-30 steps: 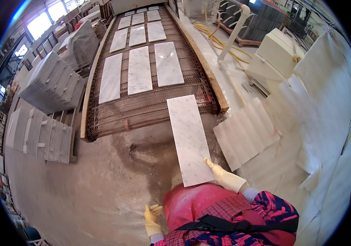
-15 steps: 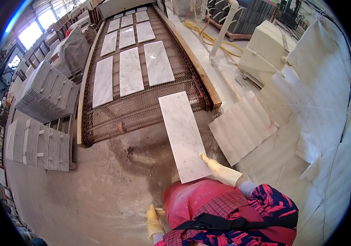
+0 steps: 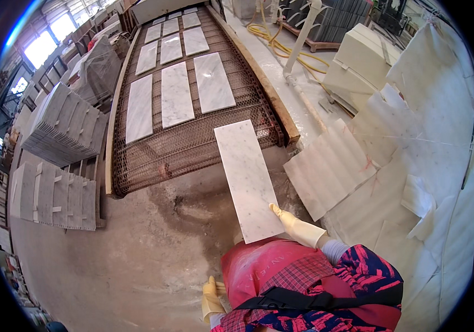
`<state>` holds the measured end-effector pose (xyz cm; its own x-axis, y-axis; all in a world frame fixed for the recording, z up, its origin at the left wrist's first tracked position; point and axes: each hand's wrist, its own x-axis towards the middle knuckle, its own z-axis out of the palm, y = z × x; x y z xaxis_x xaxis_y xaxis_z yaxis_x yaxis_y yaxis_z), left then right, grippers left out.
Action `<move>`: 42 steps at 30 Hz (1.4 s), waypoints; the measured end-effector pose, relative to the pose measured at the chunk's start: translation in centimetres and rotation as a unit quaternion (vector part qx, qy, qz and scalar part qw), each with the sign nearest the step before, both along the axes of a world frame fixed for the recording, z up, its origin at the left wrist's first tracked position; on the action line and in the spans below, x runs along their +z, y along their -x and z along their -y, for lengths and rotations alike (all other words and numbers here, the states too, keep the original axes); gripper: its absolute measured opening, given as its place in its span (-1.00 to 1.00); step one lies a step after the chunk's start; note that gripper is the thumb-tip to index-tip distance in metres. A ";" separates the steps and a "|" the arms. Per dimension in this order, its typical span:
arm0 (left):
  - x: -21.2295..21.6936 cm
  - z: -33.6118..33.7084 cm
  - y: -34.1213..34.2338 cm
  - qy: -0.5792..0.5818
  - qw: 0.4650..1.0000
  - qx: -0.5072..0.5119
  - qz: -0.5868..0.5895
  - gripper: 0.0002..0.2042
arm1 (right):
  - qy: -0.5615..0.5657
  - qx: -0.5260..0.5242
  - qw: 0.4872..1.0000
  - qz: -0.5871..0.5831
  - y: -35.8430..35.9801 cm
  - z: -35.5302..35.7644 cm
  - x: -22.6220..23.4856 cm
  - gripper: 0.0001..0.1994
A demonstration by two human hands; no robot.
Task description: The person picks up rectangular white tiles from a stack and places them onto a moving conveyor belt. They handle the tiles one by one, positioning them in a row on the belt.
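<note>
My right hand (image 3: 298,226) clamps one white slab (image 3: 250,180), fingers hidden beneath, near end at my red apron (image 3: 273,261); my left hand (image 3: 211,297) hangs apart, loosely spread. At least twelve slabs (image 3: 177,95) line the mesh conveyor (image 3: 159,163), the farthest indistinct. My slab has barely shifted since a second ago.

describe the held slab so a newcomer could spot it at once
Find the mesh conveyor, then the red apron below it in view. The slab stretches between them. Unlike the other slabs, lying on the conveyor, this one is in the right hand.
</note>
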<state>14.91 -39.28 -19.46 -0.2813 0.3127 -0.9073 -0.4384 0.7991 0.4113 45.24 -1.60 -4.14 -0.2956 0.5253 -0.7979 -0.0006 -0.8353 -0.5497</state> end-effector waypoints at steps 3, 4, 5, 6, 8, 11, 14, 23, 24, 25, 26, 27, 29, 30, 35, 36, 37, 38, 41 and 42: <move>0.2 0.0 -0.4 0.008 1.000 -0.003 0.007 -0.24 | -0.009 0.007 1.000 0.009 0.4 -0.5 -1.9 -0.15; 0.2 0.1 -0.5 0.011 1.000 -0.003 0.007 -0.25 | -0.012 0.010 1.000 0.010 0.5 -0.6 -2.4 -0.15; 0.1 0.1 -0.5 0.015 1.000 -0.003 0.007 -0.25 | -0.016 0.013 1.000 0.013 0.7 -0.7 -2.9 -0.15; 0.0 0.0 -0.7 0.021 1.000 -0.003 0.006 -0.26 | -0.019 0.015 1.000 0.015 0.8 -0.9 -3.4 -0.14; 0.0 0.0 -0.8 0.027 1.000 0.002 0.004 -0.28 | -0.024 0.020 0.999 0.022 1.2 -1.1 -4.3 -0.14; 0.1 0.3 -1.1 0.018 1.000 0.011 0.001 -0.31 | -0.030 0.029 0.999 0.026 1.5 -1.5 -5.5 -0.13; -0.1 0.9 -1.2 -0.003 1.000 0.023 -0.006 -0.32 | -0.037 0.038 0.998 0.031 1.7 -1.7 -6.4 -0.12; -2.3 2.6 -1.6 -0.003 0.995 0.095 -0.010 -0.31 | -0.052 0.053 0.996 0.048 2.3 -2.3 -7.1 -0.09; -2.8 3.1 -1.4 -0.006 0.995 0.099 -0.009 -0.31 | -0.053 0.056 0.996 0.048 2.5 -2.3 -7.1 -0.09; -3.0 3.3 -1.4 -0.009 0.995 0.100 -0.009 -0.31 | -0.055 0.058 0.996 0.049 2.5 -2.2 -7.2 -0.08; -3.2 3.4 -1.5 -0.011 0.995 0.102 -0.009 -0.32 | -0.057 0.060 0.995 0.050 2.6 -2.3 -7.4 -0.08; -3.3 3.6 -1.6 -0.011 0.995 0.103 -0.011 -0.34 | -0.058 0.063 0.995 0.050 2.6 -2.4 -7.5 -0.08; -2.9 3.2 -1.8 -0.016 0.995 0.101 -0.016 -0.36 | -0.062 0.066 0.995 0.051 2.6 -2.6 -7.9 -0.07; -2.7 3.0 -1.9 -0.020 0.995 0.100 -0.020 -0.37 | -0.066 0.068 0.994 0.052 2.7 -2.6 -8.2 -0.07; -2.3 2.6 -2.5 -0.009 0.994 0.107 -0.011 -0.39 | -0.075 0.076 0.993 0.050 2.9 -3.0 -9.2 -0.05; -2.4 2.6 -2.4 -0.004 0.994 0.107 -0.009 -0.39 | -0.076 0.078 0.993 0.051 3.0 -3.3 -9.3 -0.05; -2.7 2.8 -2.5 -0.004 0.994 0.110 -0.013 -0.39 | -0.074 0.079 0.993 0.051 3.2 -3.2 -9.1 -0.04; -3.0 3.0 -2.6 -0.004 0.994 0.112 -0.016 -0.40 | -0.071 0.080 0.993 0.050 3.3 -3.2 -8.9 -0.03; -3.3 2.8 -2.8 -0.019 0.993 0.113 -0.032 -0.42 | -0.065 0.074 0.994 0.050 2.9 -3.6 -9.6 -0.03; -3.2 2.6 -2.7 -0.022 0.993 0.111 -0.030 -0.42 | -0.064 0.070 0.994 0.050 2.5 -3.8 -10.0 -0.04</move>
